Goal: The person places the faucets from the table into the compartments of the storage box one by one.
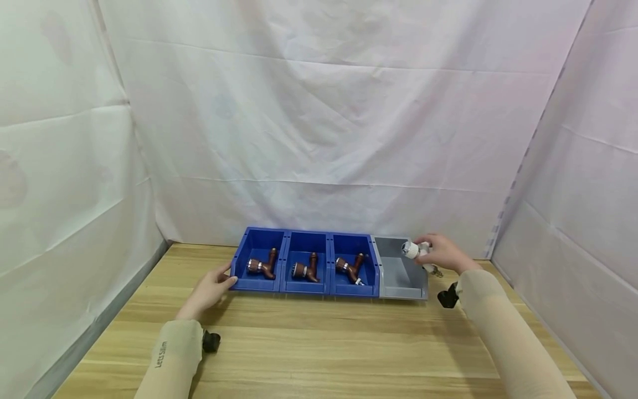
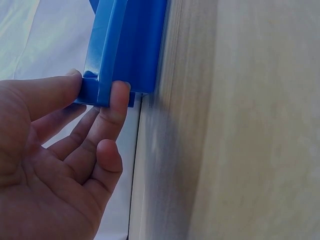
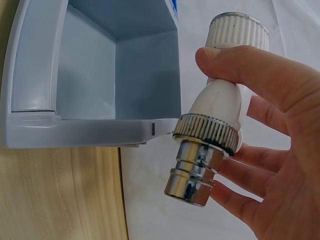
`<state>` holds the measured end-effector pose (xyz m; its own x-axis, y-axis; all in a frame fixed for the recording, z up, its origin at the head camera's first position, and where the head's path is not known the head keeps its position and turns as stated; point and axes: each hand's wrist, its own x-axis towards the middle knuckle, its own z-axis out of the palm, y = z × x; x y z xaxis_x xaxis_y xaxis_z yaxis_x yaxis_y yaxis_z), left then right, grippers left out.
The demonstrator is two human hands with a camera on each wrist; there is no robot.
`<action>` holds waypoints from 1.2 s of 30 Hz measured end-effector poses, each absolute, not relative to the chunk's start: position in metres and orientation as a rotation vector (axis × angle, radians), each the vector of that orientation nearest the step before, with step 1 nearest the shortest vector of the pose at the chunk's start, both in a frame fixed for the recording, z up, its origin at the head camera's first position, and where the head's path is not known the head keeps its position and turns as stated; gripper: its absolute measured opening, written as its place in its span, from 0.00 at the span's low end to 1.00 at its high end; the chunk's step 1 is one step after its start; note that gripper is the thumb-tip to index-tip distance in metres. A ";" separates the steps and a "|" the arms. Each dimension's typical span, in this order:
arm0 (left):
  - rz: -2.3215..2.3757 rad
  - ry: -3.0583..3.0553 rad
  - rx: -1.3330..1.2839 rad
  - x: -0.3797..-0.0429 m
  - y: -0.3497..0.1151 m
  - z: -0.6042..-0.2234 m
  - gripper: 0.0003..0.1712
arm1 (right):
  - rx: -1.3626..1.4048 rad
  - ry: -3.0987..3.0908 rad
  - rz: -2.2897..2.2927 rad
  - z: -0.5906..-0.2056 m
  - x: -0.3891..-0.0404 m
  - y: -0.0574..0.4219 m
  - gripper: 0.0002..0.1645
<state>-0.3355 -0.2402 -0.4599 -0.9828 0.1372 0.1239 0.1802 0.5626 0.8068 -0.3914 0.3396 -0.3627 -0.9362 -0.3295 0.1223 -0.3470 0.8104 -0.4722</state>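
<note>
My right hand (image 1: pixel 444 254) grips a white tap (image 3: pixel 217 102) with a ribbed white knob and a chrome end, thumb across its body. In the head view the tap is at the right wall of a grey bin (image 1: pixel 405 292), its knob overlapping the bin's inside. My left hand (image 1: pixel 209 289) pinches the outer corner of the leftmost blue bin (image 2: pixel 103 65), thumb on one side and fingers on the other. Brown taps lie one to a bin in the blue row: a left one (image 1: pixel 268 267), a middle one (image 1: pixel 307 271) and a right one (image 1: pixel 352 270).
The joined bins stand on a wooden table (image 1: pixel 309 349), near its back edge. White cloth (image 1: pixel 319 127) hangs behind and on both sides. Black wrist mounts (image 1: pixel 211 342) show at both sleeves.
</note>
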 end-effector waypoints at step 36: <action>-1.430 -2.727 -0.278 -0.336 -0.240 -0.460 0.33 | 0.517 -3.019 0.777 -0.367 -0.395 0.327 0.29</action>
